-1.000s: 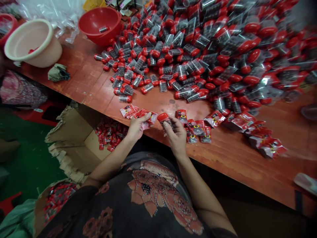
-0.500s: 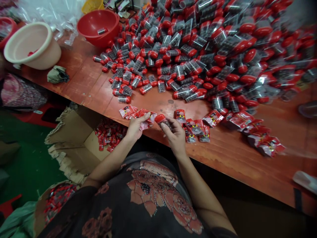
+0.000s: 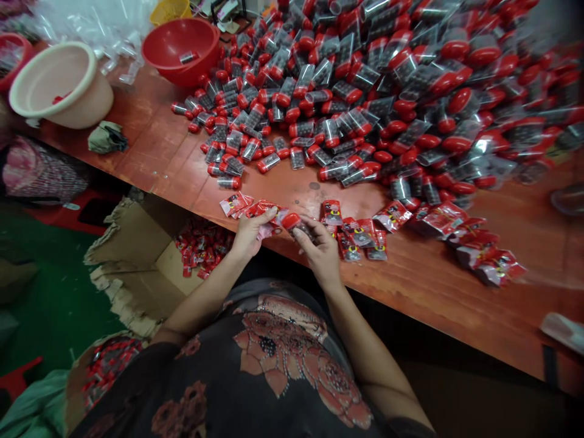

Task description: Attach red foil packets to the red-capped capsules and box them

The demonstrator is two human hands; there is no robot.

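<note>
My left hand [image 3: 252, 234] pinches a small red-and-clear plastic packet [image 3: 268, 230] by the table's front edge. Its fingers are closed on the packet. From the right, my right hand [image 3: 323, 250] grips a clear tube with a rounded red cap [image 3: 292, 221] and dark contents. The red cap points left and meets the packet's near side; whether it is inside the opening I cannot tell. Just beyond my left hand lie flat red packets [image 3: 235, 204]. Several filled packets [image 3: 360, 232] rest to the right of my right hand.
A large heap of red-capped tubes [image 3: 337, 109] covers the back of the red table [image 3: 155, 159]. A white tub [image 3: 86, 91], a red bowl [image 3: 182, 45] and a crumpled cloth [image 3: 107, 137] stand left. Below, a torn cardboard box [image 3: 132, 243] holds red packets. More filled packets [image 3: 479, 249] lie right.
My right hand has moved slightly left, bringing the red cap of the tube up to the packet. My left hand has stayed almost in place.
</note>
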